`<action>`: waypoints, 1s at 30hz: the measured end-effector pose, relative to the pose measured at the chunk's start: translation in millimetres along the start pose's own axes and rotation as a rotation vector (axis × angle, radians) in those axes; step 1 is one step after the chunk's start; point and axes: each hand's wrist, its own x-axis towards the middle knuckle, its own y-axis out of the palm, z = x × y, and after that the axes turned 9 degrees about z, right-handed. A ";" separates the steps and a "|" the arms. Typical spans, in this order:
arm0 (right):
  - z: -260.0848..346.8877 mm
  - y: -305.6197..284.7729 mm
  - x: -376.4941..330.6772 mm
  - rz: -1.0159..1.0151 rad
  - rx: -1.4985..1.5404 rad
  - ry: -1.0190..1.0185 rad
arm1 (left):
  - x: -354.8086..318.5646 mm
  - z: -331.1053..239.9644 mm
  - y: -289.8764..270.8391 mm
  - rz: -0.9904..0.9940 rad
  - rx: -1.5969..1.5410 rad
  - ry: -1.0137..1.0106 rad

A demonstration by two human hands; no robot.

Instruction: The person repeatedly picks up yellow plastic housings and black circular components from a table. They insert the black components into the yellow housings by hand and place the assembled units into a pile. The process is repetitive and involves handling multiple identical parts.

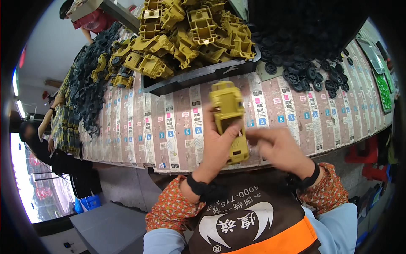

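My left hand grips a yellow plastic toy car body, thumb across it, holding it upright on end above the near part of the table. My right hand is close against the lower right side of the car body. Its fingers are curled in and slightly blurred; whatever they pinch is too small or hidden to make out. Beyond my hands stands a black bin heaped with yellow toy car bodies. To its right lie loose black toy wheels, spilling from a dark pile.
Black plastic parts pile up along the table's left side, beside a few yellow cars with wheels. Printed paper strips cover the table. Two people work at the far left. Green parts lie at the right edge, red stools below.
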 end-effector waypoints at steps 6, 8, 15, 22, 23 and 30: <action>12.4 -38.0 0.6 -0.098 0.134 -0.211 | 5.7 -35.6 -0.2 0.542 0.322 -0.454; 5.0 -48.1 -5.1 -0.026 0.280 -0.083 | 12.4 -52.2 -2.6 0.528 0.061 -0.595; -2.6 -33.7 -7.0 -0.167 1.076 0.294 | 10.9 -37.2 -25.2 0.344 -0.386 -0.158; 11.7 -49.7 18.9 0.258 0.337 0.227 | 13.8 -17.3 -17.6 0.046 -0.449 -0.075; 17.2 -63.6 32.8 0.209 0.010 0.147 | 14.1 -17.0 -19.6 0.043 -0.451 -0.071; -44.0 -127.5 116.3 -0.376 -1.046 -0.002 | 10.4 -27.0 -25.7 0.151 -0.613 -0.242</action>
